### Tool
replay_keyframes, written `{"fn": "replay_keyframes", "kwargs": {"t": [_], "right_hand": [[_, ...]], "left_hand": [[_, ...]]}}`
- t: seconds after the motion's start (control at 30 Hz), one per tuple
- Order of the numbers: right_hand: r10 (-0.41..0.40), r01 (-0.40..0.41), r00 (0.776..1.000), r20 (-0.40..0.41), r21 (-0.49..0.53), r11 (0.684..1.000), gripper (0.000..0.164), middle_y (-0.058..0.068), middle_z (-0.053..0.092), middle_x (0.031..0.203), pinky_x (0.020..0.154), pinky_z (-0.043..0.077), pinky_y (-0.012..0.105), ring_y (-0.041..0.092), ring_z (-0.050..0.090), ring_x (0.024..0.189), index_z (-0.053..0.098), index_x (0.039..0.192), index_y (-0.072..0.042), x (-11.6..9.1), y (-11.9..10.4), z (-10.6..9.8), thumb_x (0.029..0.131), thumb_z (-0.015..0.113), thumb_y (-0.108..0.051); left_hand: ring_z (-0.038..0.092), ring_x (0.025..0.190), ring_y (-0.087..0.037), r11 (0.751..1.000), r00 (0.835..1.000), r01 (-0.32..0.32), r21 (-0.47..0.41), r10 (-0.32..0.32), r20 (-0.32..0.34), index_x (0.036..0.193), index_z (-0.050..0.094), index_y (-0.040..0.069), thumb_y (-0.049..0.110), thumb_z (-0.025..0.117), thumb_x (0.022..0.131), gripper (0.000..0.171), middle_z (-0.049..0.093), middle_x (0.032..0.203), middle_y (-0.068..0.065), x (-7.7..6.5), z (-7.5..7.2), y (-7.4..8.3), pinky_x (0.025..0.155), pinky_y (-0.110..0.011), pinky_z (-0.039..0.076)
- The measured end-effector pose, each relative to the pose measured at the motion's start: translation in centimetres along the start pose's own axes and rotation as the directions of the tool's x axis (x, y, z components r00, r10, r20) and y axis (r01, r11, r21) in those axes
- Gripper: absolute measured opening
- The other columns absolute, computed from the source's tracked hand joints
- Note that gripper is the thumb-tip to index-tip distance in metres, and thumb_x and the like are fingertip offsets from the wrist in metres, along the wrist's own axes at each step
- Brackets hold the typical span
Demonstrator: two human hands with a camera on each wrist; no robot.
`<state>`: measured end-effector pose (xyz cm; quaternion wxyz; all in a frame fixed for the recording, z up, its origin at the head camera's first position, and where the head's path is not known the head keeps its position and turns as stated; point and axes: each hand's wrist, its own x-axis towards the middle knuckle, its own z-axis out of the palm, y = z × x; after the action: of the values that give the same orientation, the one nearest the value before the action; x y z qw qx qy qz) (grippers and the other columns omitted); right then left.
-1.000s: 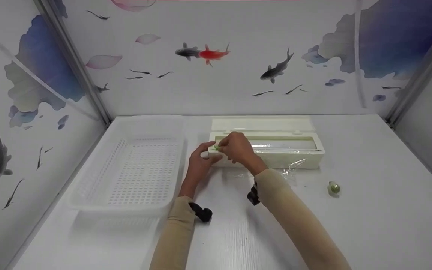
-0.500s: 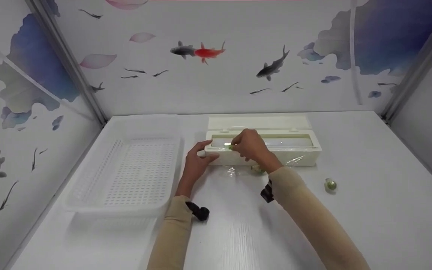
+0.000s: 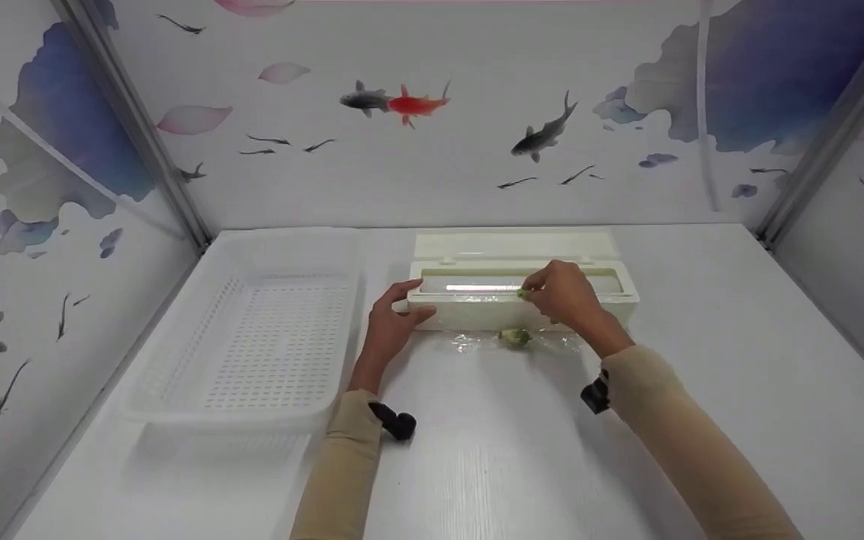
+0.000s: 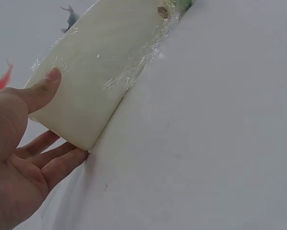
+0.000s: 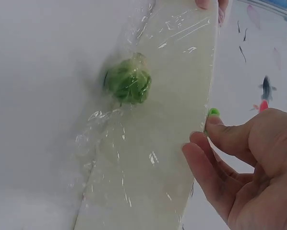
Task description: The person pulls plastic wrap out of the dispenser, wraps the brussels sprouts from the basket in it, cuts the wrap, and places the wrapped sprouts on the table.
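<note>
A cream cling film box [image 3: 462,318] stands with its lid raised and a roll inside. My left hand [image 3: 393,324] grips its left end, thumb on the front wall and fingers around the end. At the top front edge, my right hand [image 3: 568,298] pinches a small green slide cutter [image 5: 213,111] between thumb and fingers, right of the box's middle. Clear cling film [image 5: 150,158] hangs down the front and onto the table. A green Brussels sprout [image 5: 129,81] lies with the film at the foot of the box, its pale stem end showing.
A white perforated plastic basket [image 3: 357,337] stands to the left of the box. White panels printed with fish [image 3: 541,139] enclose the white table [image 3: 462,465] at the back and sides. The raised box lid [image 3: 514,244] leans toward the back panel.
My right hand has slid the green cutter rightward along the box's edge, from its left end past the middle. The sprout below has come into sight; another, at right, is now hidden behind my arm.
</note>
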<state>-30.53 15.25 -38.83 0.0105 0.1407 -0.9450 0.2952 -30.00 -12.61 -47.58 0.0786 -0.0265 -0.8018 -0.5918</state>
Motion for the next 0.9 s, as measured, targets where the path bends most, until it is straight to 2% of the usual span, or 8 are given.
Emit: {"fn": "replay_keyframes", "kwargs": {"t": [0.13, 0.3, 0.4, 0.53, 0.63, 0.67, 0.77, 0.9], "right_hand": [[-0.019, 0.017, 0.999, -0.028, -0.062, 0.998, 0.017, 0.023, 0.075, 0.103, 0.054, 0.052, 0.029, 0.026, 0.071, 0.072, 0.078, 0.1, 0.003, -0.4, 1.0, -1.0, 0.092, 0.065, -0.004], [-0.019, 0.012, 0.999, -0.05, -0.133, 0.991, 0.016, 0.022, 0.075, 0.104, 0.074, 0.06, 0.049, 0.038, 0.072, 0.096, 0.078, 0.097, 0.003, -1.0, 2.6, -2.6, 0.09, 0.065, -0.003], [0.014, -0.02, 0.999, -0.046, -0.149, 0.989, 0.016, 0.023, 0.074, 0.107, 0.077, 0.059, 0.052, 0.04, 0.071, 0.101, 0.078, 0.099, 0.003, -1.5, 3.7, -3.5, 0.09, 0.065, -0.003], [0.043, -0.048, 0.998, -0.037, -0.163, 0.985, 0.016, 0.025, 0.073, 0.111, 0.079, 0.058, 0.053, 0.042, 0.068, 0.106, 0.078, 0.1, 0.002, -2.1, 5.0, -4.6, 0.09, 0.065, -0.002], [0.034, -0.04, 0.999, -0.036, -0.182, 0.982, 0.016, 0.028, 0.07, 0.112, 0.078, 0.058, 0.053, 0.045, 0.066, 0.105, 0.077, 0.101, 0.003, -2.6, 6.1, -5.4, 0.091, 0.066, -0.003], [0.033, -0.041, 0.999, -0.041, -0.188, 0.981, 0.016, 0.029, 0.069, 0.112, 0.075, 0.058, 0.05, 0.045, 0.066, 0.103, 0.077, 0.1, 0.003, -2.7, 6.4, -5.7, 0.091, 0.066, -0.002], [0.055, -0.061, 0.998, -0.036, -0.186, 0.981, 0.017, 0.031, 0.068, 0.113, 0.058, 0.055, 0.04, 0.039, 0.068, 0.084, 0.076, 0.103, 0.004, -3.3, 7.5, -6.7, 0.092, 0.065, -0.003], [0.092, -0.095, 0.995, -0.024, -0.178, 0.979, 0.02, 0.031, 0.066, 0.115, 0.052, 0.045, 0.027, 0.037, 0.067, 0.084, 0.075, 0.107, 0.003, -3.6, 8.2, -7.3, 0.093, 0.063, -0.003]], "left_hand": [[0.069, 0.104, -0.025, 1.0, 1.0, -0.011, -0.008, 0.011, 0.0, 0.136, 0.061, 0.019, 0.029, 0.082, 0.083, 0.057, 0.06, 0.132, -0.015, -0.2, -0.2, 0.1, 0.088, -0.034, 0.06], [0.069, 0.102, -0.023, 1.0, 1.0, -0.018, -0.02, 0.018, -0.004, 0.135, 0.062, 0.017, 0.027, 0.082, 0.084, 0.056, 0.06, 0.131, -0.015, -0.2, -0.3, 0.2, 0.086, -0.032, 0.06], [0.069, 0.1, -0.022, 1.0, 1.0, -0.014, -0.028, 0.014, -0.011, 0.134, 0.062, 0.017, 0.026, 0.082, 0.084, 0.055, 0.061, 0.13, -0.015, -0.3, -0.3, 0.3, 0.086, -0.032, 0.06], [0.068, 0.101, -0.023, 0.999, 1.0, -0.008, -0.032, 0.008, -0.01, 0.134, 0.063, 0.018, 0.024, 0.082, 0.083, 0.055, 0.061, 0.13, -0.015, -0.2, -0.2, 0.2, 0.086, -0.032, 0.06], [0.067, 0.105, -0.024, 1.0, 1.0, -0.016, -0.024, 0.016, -0.002, 0.135, 0.062, 0.017, 0.025, 0.082, 0.084, 0.055, 0.061, 0.13, -0.015, -0.2, -0.1, 0.0, 0.087, -0.033, 0.06], [0.067, 0.107, -0.024, 1.0, 1.0, -0.019, -0.024, 0.019, 0.0, 0.135, 0.062, 0.017, 0.025, 0.082, 0.084, 0.055, 0.061, 0.131, -0.015, -0.1, -0.1, -0.1, 0.088, -0.033, 0.06], [0.067, 0.108, -0.024, 0.999, 1.0, -0.025, -0.029, 0.025, -0.001, 0.135, 0.062, 0.017, 0.024, 0.082, 0.084, 0.055, 0.061, 0.131, -0.015, 0.0, -0.1, -0.1, 0.088, -0.033, 0.06], [0.068, 0.106, -0.024, 0.999, 1.0, -0.021, -0.032, 0.021, -0.002, 0.134, 0.063, 0.017, 0.024, 0.082, 0.083, 0.055, 0.061, 0.131, -0.016, 0.0, -0.1, 0.0, 0.089, -0.033, 0.06]]}}
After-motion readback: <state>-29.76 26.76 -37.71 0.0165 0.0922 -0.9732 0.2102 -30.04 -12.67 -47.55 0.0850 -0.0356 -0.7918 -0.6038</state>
